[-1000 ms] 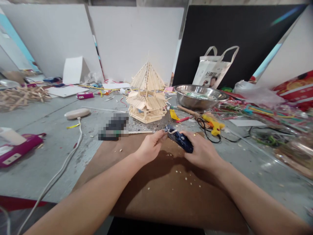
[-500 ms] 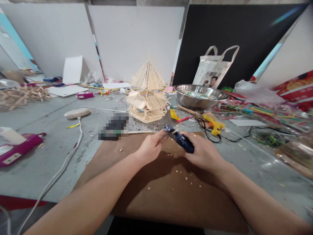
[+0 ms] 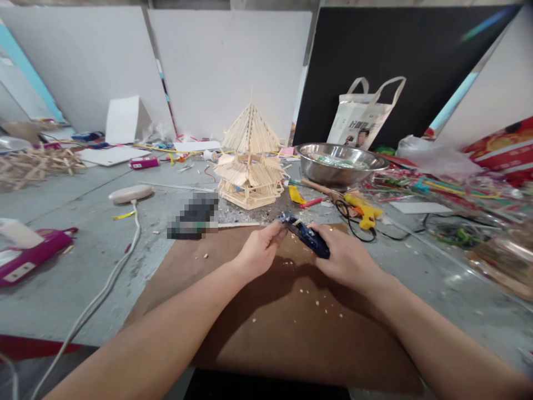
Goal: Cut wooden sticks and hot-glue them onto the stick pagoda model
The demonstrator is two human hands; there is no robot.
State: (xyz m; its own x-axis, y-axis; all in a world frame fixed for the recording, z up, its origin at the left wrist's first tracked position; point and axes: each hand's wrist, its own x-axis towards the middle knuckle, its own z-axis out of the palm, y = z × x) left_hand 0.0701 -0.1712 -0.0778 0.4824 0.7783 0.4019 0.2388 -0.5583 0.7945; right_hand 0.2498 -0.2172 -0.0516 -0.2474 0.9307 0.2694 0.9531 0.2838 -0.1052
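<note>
My right hand (image 3: 347, 255) is wrapped round the handles of dark blue pliers (image 3: 310, 238), whose head points up and to the left. At that head, my left hand (image 3: 260, 247) is closed in a pinch; what lies between its fingertips is too small to make out. A short pale sliver of wood shows against the tool. Both hands are above a brown board (image 3: 266, 339) scattered with pale wood chips. Just beyond them stands a pagoda model (image 3: 251, 175) made of thin wooden sticks, with a pointed roof and a lower tier of eaves.
Right of the model are a steel bowl (image 3: 341, 166), a yellow glue gun (image 3: 364, 214) with a black cord and a red pen-like stick (image 3: 313, 203). A blurred dark object (image 3: 194, 214) lies left. Further left are a white corded device (image 3: 131, 193) and a purple power strip (image 3: 39, 255).
Hardly anything differs. The whole view has shifted very slightly; both hands and the pliers keep nearly the same pose.
</note>
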